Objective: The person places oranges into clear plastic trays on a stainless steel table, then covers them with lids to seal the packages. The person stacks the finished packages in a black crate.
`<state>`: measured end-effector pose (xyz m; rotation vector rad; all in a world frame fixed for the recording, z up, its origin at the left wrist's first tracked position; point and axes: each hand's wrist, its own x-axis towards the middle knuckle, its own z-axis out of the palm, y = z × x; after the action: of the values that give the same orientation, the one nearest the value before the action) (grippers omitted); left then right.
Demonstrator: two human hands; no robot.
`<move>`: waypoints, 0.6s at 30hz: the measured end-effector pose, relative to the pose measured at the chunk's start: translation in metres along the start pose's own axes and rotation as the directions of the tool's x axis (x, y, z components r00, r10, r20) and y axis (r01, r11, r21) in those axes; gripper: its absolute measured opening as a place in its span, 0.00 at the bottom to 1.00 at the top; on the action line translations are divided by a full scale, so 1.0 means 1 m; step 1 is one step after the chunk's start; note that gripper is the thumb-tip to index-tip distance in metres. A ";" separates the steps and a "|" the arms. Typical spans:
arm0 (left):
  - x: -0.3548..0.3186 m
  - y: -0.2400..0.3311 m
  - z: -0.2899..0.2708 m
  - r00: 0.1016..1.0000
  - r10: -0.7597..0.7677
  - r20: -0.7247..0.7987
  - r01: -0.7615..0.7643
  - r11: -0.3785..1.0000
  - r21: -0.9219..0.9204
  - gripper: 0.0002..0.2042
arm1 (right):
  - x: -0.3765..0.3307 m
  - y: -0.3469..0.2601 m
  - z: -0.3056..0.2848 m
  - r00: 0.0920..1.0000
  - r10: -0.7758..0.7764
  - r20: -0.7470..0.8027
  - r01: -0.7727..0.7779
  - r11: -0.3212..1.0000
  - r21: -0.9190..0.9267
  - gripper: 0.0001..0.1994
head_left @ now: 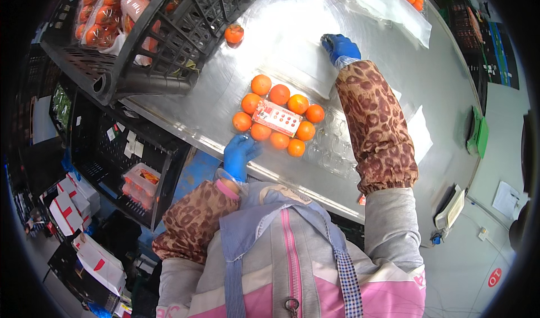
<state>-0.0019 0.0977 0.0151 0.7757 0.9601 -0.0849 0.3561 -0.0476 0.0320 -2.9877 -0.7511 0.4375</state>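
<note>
Head view: left hand (240,155), loosely curled and holding nothing, rests beside the tray of orange fruit (278,117) near the counter's (270,31) front edge. Right hand (339,47) lies flat on a clear lid (304,73). Risk: a nudge could roll fruit off.

I see a clear tray pack (278,117) of orange fruit on the counter (292,31), a red-and-white label (276,117) across its middle. Left of it, bagged fruit packs (104,14) fill a black crate (169,48). Clear empty bags (391,5) lie beyond it.

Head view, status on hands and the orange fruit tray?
Left hand open at clear plastic tray of orange fruit. Right hand flat on clear plastic lid. Loose fruit apart.
</note>
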 end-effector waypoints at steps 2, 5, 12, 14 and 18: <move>-0.001 0.002 0.001 0.999 0.021 -0.031 -0.023 0.999 -0.045 0.05 | 0.007 -0.005 -0.007 1.000 -0.029 0.001 0.029 0.999 0.030 0.15; -0.002 0.007 -0.003 0.996 0.052 -0.072 -0.054 0.998 -0.022 0.07 | 0.007 -0.013 -0.024 0.989 -0.119 -0.087 0.128 0.985 0.113 0.14; 0.003 0.006 0.001 0.992 0.107 -0.068 -0.115 0.984 -0.139 0.09 | -0.070 -0.054 -0.089 0.806 -0.298 -0.511 0.441 0.879 0.183 0.09; 0.007 0.004 0.003 0.995 0.101 -0.021 -0.103 0.984 -0.147 0.11 | -0.110 -0.073 -0.090 0.629 -0.452 -0.632 0.583 0.813 -0.001 0.08; 0.006 0.001 0.000 0.983 0.144 0.114 -0.122 0.976 -0.179 0.15 | -0.199 -0.112 -0.044 0.622 -0.599 -0.504 0.577 0.786 -0.221 0.06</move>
<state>0.0024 0.0998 0.0107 0.6655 0.7815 0.0648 0.1488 -0.0397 0.1377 -2.4274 -1.5547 -0.4652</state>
